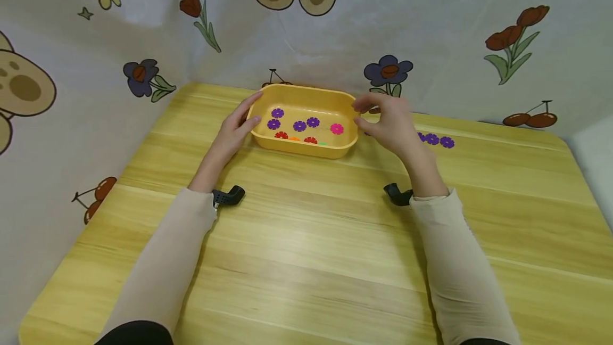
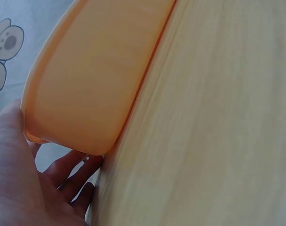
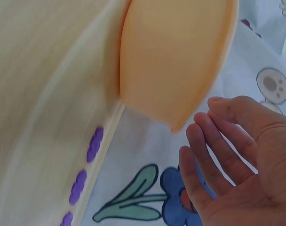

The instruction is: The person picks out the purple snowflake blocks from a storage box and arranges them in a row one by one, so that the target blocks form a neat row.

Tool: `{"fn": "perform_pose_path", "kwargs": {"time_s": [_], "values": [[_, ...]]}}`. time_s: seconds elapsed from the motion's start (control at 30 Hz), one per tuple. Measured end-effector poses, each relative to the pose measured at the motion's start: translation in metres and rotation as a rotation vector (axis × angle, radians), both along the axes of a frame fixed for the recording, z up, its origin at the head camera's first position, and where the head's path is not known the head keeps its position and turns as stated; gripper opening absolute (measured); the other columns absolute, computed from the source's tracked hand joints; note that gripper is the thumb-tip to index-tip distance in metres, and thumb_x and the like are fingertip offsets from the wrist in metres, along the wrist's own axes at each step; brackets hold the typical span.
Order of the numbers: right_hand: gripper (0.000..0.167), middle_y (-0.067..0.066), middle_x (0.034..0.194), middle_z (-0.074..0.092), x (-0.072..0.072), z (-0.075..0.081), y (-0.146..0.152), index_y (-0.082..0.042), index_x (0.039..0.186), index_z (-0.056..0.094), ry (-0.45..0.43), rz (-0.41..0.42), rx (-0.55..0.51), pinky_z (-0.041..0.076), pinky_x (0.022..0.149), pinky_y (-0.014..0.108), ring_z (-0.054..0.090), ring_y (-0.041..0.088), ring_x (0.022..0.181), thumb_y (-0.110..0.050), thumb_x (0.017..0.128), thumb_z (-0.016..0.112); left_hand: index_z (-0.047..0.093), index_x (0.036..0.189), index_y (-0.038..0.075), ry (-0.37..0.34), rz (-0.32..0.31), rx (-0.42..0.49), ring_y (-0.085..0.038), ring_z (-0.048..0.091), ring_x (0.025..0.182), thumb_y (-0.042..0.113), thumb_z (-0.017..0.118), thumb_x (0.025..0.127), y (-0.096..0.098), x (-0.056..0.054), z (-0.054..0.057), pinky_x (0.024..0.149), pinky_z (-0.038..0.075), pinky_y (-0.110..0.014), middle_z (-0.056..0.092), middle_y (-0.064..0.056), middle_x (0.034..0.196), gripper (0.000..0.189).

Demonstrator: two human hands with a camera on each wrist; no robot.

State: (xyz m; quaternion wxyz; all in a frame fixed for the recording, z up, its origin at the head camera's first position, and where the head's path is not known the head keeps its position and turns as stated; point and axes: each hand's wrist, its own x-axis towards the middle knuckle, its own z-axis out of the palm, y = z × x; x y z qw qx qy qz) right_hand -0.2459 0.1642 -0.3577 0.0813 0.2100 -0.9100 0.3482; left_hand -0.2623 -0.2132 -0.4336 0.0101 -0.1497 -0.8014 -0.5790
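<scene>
A yellow plastic tub (image 1: 301, 147) stands at the far side of the wooden table. Inside lie several purple flower-shaped discs (image 1: 299, 126), a pink disc (image 1: 337, 129) and red discs (image 1: 281, 136); the front wall partly hides the lower ones. My left hand (image 1: 232, 129) grips the tub's left end, thumb at the rim and fingers around the outside, as the left wrist view also shows. Beside the right end is my right hand (image 1: 390, 121), its fingers loosely bent. In the right wrist view a small gap separates those fingertips from the tub wall (image 3: 171, 56), with nothing between them.
More purple discs (image 1: 432, 139) lie in a row on the table, right of the tub, partly behind my right hand. A white cloth (image 1: 297, 41) printed with flowers and paws hangs behind the table. Black wrist cameras (image 1: 230, 196) jut inward from both sleeves.
</scene>
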Motion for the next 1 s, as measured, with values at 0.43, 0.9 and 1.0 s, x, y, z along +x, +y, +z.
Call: {"fn": "perform_pose_path", "kwargs": {"time_s": [0.43, 0.9, 1.0], "values": [[0.029, 0.019, 0.118, 0.074, -0.012, -0.003, -0.055, 0.003, 0.121, 0.073, -0.11, 0.063, 0.075, 0.055, 0.106, 0.05, 0.067, 0.035, 0.113, -0.006, 0.093, 0.076, 0.037, 0.166, 0.016, -0.007, -0.008, -0.002, -0.026, 0.029, 0.16, 0.012, 0.053, 0.109, 0.006, 0.015, 0.019, 0.131, 0.027, -0.045, 0.03, -0.004, 0.174, 0.059], [0.035, 0.014, 0.117, 0.074, -0.035, -0.02, -0.111, -0.001, 0.121, 0.073, -0.249, 0.124, 0.172, 0.056, 0.101, 0.041, 0.067, 0.029, 0.108, -0.013, 0.09, 0.083, 0.038, 0.164, 0.01, 0.005, -0.011, -0.004, -0.029, 0.031, 0.159, 0.009, 0.054, 0.108, 0.008, 0.022, 0.031, 0.13, 0.028, -0.045, 0.031, -0.01, 0.173, 0.058], [0.034, 0.014, 0.115, 0.074, -0.037, -0.023, -0.117, -0.002, 0.12, 0.074, -0.264, 0.126, 0.191, 0.056, 0.099, 0.04, 0.066, 0.029, 0.106, -0.014, 0.09, 0.084, 0.038, 0.164, 0.009, 0.011, -0.017, -0.005, -0.029, 0.03, 0.159, 0.009, 0.054, 0.108, 0.008, 0.022, 0.031, 0.131, 0.028, -0.045, 0.03, -0.011, 0.173, 0.058]]}}
